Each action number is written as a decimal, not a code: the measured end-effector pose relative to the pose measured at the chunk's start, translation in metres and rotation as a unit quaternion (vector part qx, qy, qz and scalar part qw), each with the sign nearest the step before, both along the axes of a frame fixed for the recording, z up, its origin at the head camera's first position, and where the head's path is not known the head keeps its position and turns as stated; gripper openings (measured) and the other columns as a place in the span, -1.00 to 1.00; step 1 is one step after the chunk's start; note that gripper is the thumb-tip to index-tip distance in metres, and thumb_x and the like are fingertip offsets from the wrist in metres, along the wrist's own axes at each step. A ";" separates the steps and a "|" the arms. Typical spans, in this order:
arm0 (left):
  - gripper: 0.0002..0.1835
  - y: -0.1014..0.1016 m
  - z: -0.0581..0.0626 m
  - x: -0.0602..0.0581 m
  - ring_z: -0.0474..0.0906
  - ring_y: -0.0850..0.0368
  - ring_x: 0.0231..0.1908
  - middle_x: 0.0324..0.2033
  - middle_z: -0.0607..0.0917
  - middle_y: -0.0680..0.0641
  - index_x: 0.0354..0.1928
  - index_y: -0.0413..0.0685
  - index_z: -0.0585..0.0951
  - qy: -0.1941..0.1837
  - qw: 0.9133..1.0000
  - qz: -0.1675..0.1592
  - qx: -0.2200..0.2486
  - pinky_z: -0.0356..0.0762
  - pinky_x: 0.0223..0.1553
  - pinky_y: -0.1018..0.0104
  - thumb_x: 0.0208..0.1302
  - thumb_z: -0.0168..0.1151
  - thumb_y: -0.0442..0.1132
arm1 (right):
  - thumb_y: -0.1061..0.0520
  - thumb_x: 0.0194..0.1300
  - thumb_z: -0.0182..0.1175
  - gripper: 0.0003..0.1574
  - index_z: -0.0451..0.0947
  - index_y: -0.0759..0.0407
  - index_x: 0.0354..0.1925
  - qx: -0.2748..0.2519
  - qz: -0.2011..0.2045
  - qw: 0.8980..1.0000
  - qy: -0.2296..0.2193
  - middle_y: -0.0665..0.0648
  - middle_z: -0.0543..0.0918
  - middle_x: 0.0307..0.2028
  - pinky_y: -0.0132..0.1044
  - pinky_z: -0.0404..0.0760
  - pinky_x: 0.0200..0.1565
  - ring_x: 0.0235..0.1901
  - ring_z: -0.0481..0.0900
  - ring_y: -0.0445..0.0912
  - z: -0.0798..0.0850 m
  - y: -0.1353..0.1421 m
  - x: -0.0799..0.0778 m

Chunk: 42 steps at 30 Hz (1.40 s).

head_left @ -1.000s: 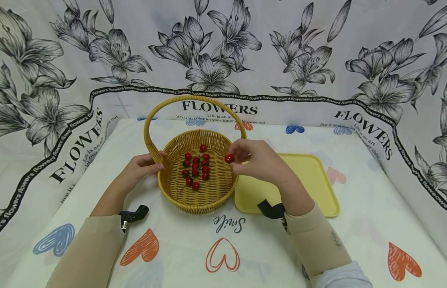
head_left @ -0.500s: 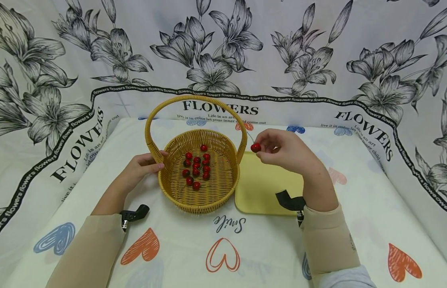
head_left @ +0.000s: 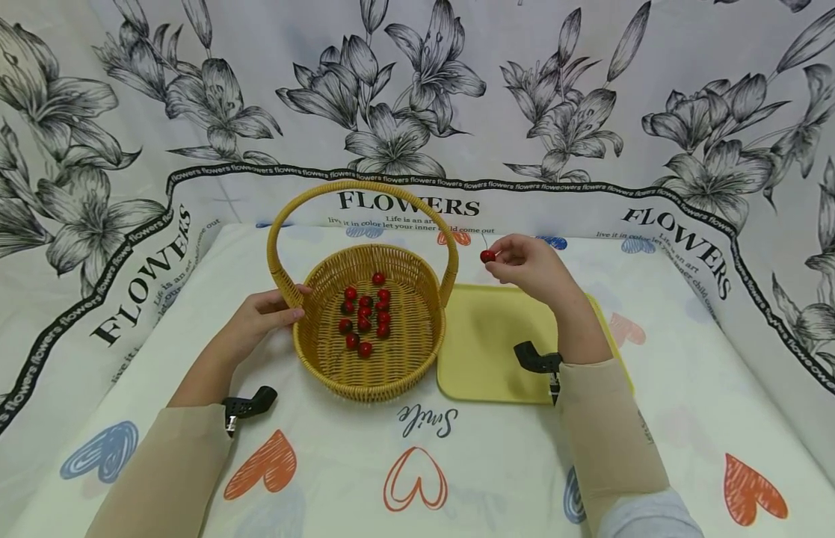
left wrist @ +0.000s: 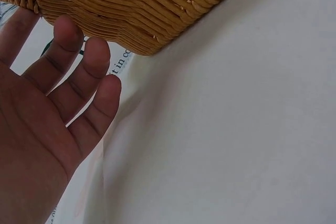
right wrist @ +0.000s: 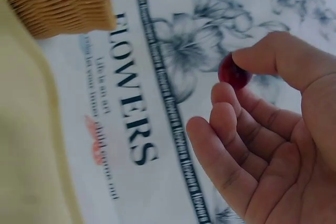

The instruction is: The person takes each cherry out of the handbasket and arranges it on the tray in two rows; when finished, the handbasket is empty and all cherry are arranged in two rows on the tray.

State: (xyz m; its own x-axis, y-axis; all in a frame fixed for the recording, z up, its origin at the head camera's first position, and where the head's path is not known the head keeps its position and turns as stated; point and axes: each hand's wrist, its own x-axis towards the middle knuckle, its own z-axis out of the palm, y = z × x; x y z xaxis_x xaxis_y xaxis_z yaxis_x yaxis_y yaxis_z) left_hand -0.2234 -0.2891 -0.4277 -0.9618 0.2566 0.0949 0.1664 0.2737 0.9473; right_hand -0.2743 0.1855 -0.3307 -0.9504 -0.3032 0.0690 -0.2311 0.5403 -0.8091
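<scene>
A round wicker basket [head_left: 370,385] with a tall arched handle stands in the middle of the head view. Several dark red cherries [head_left: 365,325] lie on its woven floor. At the basket's left side my left hand [head_left: 259,317] pinches the rim by the handle's foot; in the left wrist view its other fingers [left wrist: 97,56] stick out below the wickerwork. Up over the far edge of the yellow tray [head_left: 491,359], my right hand [head_left: 531,269] pinches a single cherry [head_left: 487,255] between thumb and fingertips. Its thin stem points upward, and the right wrist view shows the cherry [right wrist: 234,73] at the thumb tip.
The yellow tray lies right beside the basket, partly under the right forearm. A white tablecloth [head_left: 350,463] printed with hearts covers the table. Behind hangs a flower-patterned cloth [head_left: 417,90]. A black camera mount sits on each wrist.
My right hand has moved from over the basket's right rim to the right and away from me, carrying the cherry. The left hand and the basket have stayed in place.
</scene>
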 end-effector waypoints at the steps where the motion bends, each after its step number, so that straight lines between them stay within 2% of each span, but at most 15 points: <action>1: -0.59 0.000 0.000 0.000 0.44 0.18 0.21 0.14 0.67 0.01 0.27 -0.22 0.56 0.001 1.000 -0.001 0.001 0.24 0.22 0.34 0.45 0.28 -0.26 | 0.00 0.39 0.34 -0.65 0.60 0.16 0.03 0.002 -0.005 1.000 -0.004 0.13 0.68 -0.22 -0.13 0.53 -0.24 -0.24 0.62 0.01 -0.005 -0.002 -0.003; 10: -0.59 0.001 0.000 0.001 0.47 0.18 0.17 0.14 0.68 -0.06 0.27 -0.25 0.55 0.005 1.000 -0.007 0.007 0.31 0.15 0.43 0.46 0.26 -0.28 | 0.05 0.38 0.35 -0.72 0.63 0.14 -0.02 0.031 -0.010 0.999 -0.005 0.13 0.69 -0.28 -0.12 0.53 -0.25 -0.31 0.61 0.02 -0.039 -0.025 -0.017; 15: -0.58 0.000 0.001 0.003 0.47 0.20 0.18 0.12 0.69 -0.04 0.28 -0.29 0.54 0.008 1.000 -0.005 0.009 0.28 0.17 0.45 0.45 0.26 -0.30 | 0.03 0.35 0.35 -0.73 0.64 0.13 -0.05 0.054 -0.007 0.999 -0.005 0.10 0.66 -0.33 -0.20 0.51 -0.30 -0.38 0.57 -0.03 -0.060 -0.038 -0.024; 20: -0.57 0.000 0.001 0.004 0.45 0.20 0.21 0.14 0.68 -0.05 0.28 -0.31 0.52 0.006 1.000 -0.007 0.012 0.25 0.19 0.44 0.45 0.26 -0.29 | 0.06 0.35 0.36 -0.76 0.66 0.15 -0.08 0.080 -0.011 0.997 0.001 0.08 0.67 -0.36 -0.19 0.48 -0.26 -0.39 0.54 -0.05 -0.077 -0.045 -0.027; 28: -0.58 0.001 0.002 0.002 0.44 0.19 0.22 0.16 0.67 -0.08 0.28 -0.29 0.53 0.011 1.000 -0.006 0.001 0.21 0.23 0.33 0.45 0.26 -0.28 | 0.08 0.37 0.35 -0.77 0.70 0.18 -0.08 0.126 -0.002 0.992 0.019 0.08 0.68 -0.36 -0.15 0.50 -0.15 -0.32 0.56 -0.03 -0.084 -0.052 -0.022; 36: -0.59 0.000 0.001 0.003 0.47 0.23 0.20 0.14 0.68 -0.06 0.26 -0.32 0.55 0.019 1.000 -0.013 0.016 0.27 0.19 0.49 0.44 0.25 -0.32 | 0.04 0.40 0.34 -0.70 0.72 0.15 0.02 0.160 -0.008 0.986 0.047 0.08 0.71 -0.31 -0.11 0.55 -0.13 -0.29 0.61 -0.02 -0.094 -0.052 -0.024; 42: -0.59 -0.001 0.001 0.002 0.46 0.22 0.21 0.17 0.67 -0.04 0.27 -0.33 0.54 0.018 1.000 -0.016 0.020 0.27 0.20 0.49 0.45 0.25 -0.32 | -0.01 0.41 0.33 -0.68 0.74 0.09 0.04 0.170 -0.021 0.983 0.060 0.06 0.70 -0.32 -0.11 0.54 -0.15 -0.29 0.59 -0.01 -0.099 -0.052 -0.026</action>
State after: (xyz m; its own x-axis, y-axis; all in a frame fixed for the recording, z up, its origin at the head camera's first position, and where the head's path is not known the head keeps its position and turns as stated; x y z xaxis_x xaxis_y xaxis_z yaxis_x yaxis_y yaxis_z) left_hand -0.2211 -0.2896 -0.4268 -0.9487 0.2835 0.1397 0.2087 0.2302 0.9505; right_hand -0.3001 0.1335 -0.4301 -0.9539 -0.2885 0.0829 -0.2854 0.7857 -0.5489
